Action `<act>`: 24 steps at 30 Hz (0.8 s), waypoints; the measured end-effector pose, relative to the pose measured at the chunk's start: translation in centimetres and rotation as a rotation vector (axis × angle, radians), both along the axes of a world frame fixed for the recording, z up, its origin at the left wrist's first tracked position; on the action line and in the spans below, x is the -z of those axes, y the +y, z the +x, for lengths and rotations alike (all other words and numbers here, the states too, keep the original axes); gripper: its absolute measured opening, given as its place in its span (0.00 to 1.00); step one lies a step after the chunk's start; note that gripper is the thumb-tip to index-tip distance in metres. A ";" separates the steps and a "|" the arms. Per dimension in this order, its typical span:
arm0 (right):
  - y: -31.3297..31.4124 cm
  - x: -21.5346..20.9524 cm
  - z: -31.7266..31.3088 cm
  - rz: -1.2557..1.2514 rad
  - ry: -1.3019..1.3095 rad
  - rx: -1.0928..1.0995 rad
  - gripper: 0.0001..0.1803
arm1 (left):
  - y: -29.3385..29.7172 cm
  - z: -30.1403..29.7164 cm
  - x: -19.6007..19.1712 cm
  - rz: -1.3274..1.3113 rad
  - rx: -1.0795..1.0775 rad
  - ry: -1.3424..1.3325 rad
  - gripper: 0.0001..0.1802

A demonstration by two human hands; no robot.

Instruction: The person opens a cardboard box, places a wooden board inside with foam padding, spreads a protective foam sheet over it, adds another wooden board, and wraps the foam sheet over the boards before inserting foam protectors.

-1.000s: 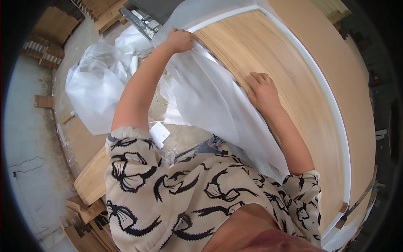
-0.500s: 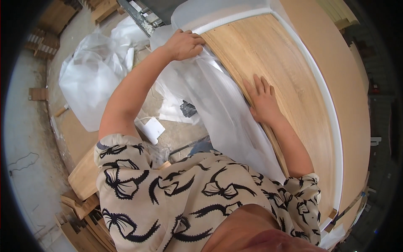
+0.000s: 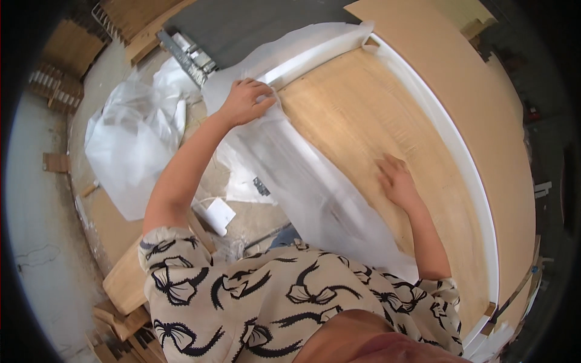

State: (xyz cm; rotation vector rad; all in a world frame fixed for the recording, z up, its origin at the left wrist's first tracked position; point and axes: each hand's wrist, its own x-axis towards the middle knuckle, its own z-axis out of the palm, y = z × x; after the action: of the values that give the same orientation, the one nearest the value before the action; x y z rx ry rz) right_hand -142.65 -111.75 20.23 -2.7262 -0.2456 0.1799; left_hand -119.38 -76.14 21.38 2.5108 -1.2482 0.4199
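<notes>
Head view: we pinch the white foam sheet (image 3: pixel 315 181) with our left hand (image 3: pixel 245 100) at the wooden panel (image 3: pixel 375 133)'s corner, right hand (image 3: pixel 396 178) flat on it; next, pull evenly

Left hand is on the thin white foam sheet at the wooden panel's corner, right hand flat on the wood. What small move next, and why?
Probably draw the thin white foam sheet a little further across the light wooden panel with the left hand. The sheet covers only the panel's near edge and most of the wood lies bare; the right hand rests flat on it, steadying it.
</notes>
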 end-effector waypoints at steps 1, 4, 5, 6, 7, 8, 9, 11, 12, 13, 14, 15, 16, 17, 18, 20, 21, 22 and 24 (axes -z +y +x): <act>-1.9 1.2 -1.2 -0.079 -0.068 0.170 0.20 | -1.0 -0.4 -0.8 -0.206 -0.089 0.302 0.15; -5.5 4.9 -5.9 -0.244 -0.303 0.354 0.21 | -2.3 -1.3 -3.2 -0.447 -0.065 0.340 0.13; -5.7 5.4 -6.6 -0.333 -0.482 0.362 0.21 | -3.1 -1.7 -4.0 -0.437 -0.034 0.247 0.13; -6.2 5.9 -6.5 -0.323 -0.473 0.376 0.21 | -3.9 -2.1 -4.6 -0.421 -0.025 0.254 0.13; -6.2 5.6 -6.3 -0.372 -0.485 0.371 0.22 | -5.2 -2.8 -5.1 -0.365 0.012 0.314 0.12; -5.9 5.3 -5.9 -0.419 -0.502 0.368 0.23 | -6.2 -3.5 -5.6 -0.305 0.050 0.366 0.12; -6.0 5.4 -5.4 -0.422 -0.511 0.365 0.23 | -7.4 -4.5 -5.3 -0.266 0.114 0.402 0.12; -6.4 5.2 -5.5 -0.432 -0.509 0.383 0.24 | -10.4 -7.9 -4.2 -0.191 0.376 0.440 0.11; -6.9 5.3 -5.6 -0.434 -0.500 0.398 0.24 | -12.2 -10.1 -3.6 -0.153 0.568 0.439 0.10; -7.4 5.4 -5.7 -0.431 -0.511 0.410 0.23 | -13.7 -12.6 -3.0 -0.097 0.673 0.403 0.12; -7.9 5.3 -6.2 -0.445 -0.516 0.446 0.22 | -15.1 -15.3 -3.1 -0.024 0.718 0.452 0.14; -7.6 5.0 -5.8 -0.406 -0.394 0.452 0.22 | -15.6 -17.6 -2.5 0.006 0.745 0.478 0.16; -7.6 4.4 -5.6 -0.374 -0.270 0.486 0.22 | -16.3 -19.5 -2.3 0.038 0.771 0.404 0.15; -8.1 4.7 -6.0 -0.287 -0.278 0.406 0.21 | -17.1 -20.6 -1.7 0.017 0.768 0.355 0.11; -8.9 4.7 -5.3 -0.207 -0.325 0.342 0.20 | -18.1 -20.4 -2.2 -0.006 0.735 0.265 0.09; -8.2 2.0 -5.9 0.124 0.031 0.394 0.20 | -18.4 -19.5 -0.4 -0.053 0.735 0.282 0.09; -7.5 0.6 -7.8 0.264 0.070 0.472 0.20 | -18.6 -18.9 -0.3 -0.016 0.754 0.279 0.10; -7.0 -0.4 -10.3 0.259 0.052 0.558 0.20 | -19.0 -18.8 -0.6 -0.017 0.756 0.313 0.10; -5.6 -2.5 -14.5 0.109 -0.581 0.674 0.17 | -19.6 -18.3 -1.0 -0.005 0.806 0.327 0.10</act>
State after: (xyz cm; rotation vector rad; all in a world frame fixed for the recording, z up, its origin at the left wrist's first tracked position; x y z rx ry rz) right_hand -157.17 -117.37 22.76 -2.5203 0.4950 -0.7854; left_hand -137.64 -95.69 22.40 1.7460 -1.9212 -0.1733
